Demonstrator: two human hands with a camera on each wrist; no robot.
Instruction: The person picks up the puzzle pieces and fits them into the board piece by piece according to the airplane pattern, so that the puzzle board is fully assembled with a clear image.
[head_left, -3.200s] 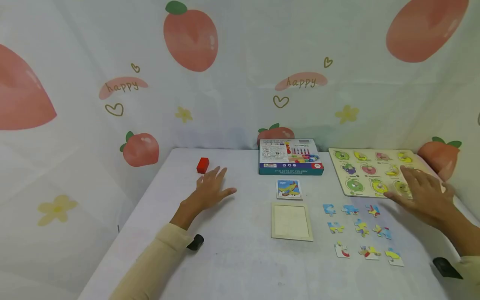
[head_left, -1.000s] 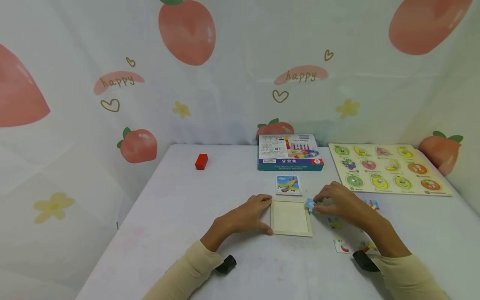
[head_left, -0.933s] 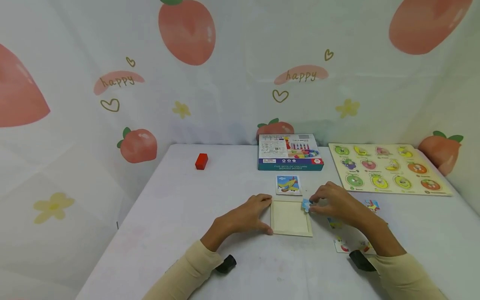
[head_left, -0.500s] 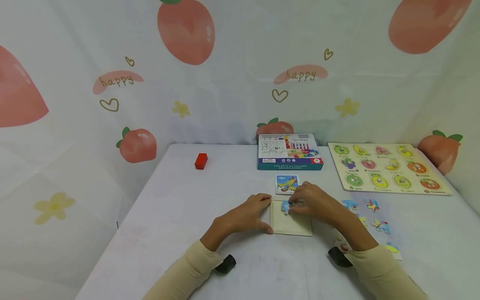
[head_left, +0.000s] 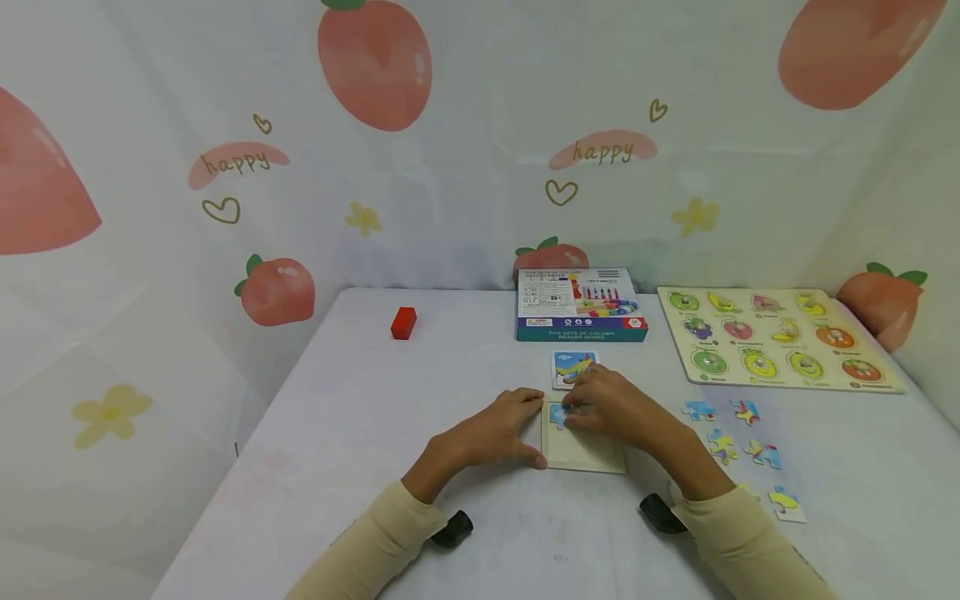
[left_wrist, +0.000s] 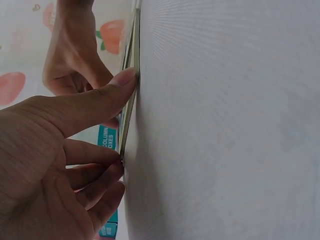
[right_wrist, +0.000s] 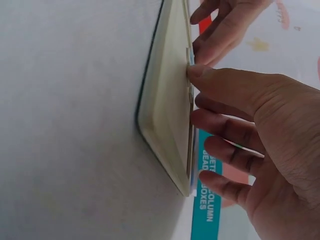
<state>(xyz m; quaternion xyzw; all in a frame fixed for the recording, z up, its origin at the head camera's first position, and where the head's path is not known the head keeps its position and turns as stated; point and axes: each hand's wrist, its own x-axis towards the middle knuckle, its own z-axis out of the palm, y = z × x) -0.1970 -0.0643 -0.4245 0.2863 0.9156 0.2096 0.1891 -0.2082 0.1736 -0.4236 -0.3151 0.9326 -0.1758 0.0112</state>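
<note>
The left hand (head_left: 486, 429) holds the left side of a shallow wooden puzzle tray (head_left: 587, 458), its thumb (left_wrist: 120, 80) at the near corner and its fingertips at the far one. Between thumb and fingers the right hand (head_left: 630, 412) pinches a blue jigsaw piece (head_left: 557, 415), seen at the tray's far left corner. In the right wrist view the thumb (right_wrist: 200, 72) bears on the piece's edge, low over the tray floor. Behind the tray lies an airplane picture (head_left: 567, 368), partly covered by the right hand.
Several loose jigsaw pieces (head_left: 723, 447) lie right of the tray, some hidden by the right forearm. A fruit peg board (head_left: 780, 321) lies at the far right. A bead-set box (head_left: 581, 333) stands behind the picture, and a red block (head_left: 403, 323) sits far left.
Both hands have come in from the sides. The left took hold of the tray; the right picked a blue piece from the loose ones and carried it left to the tray's far left corner.
</note>
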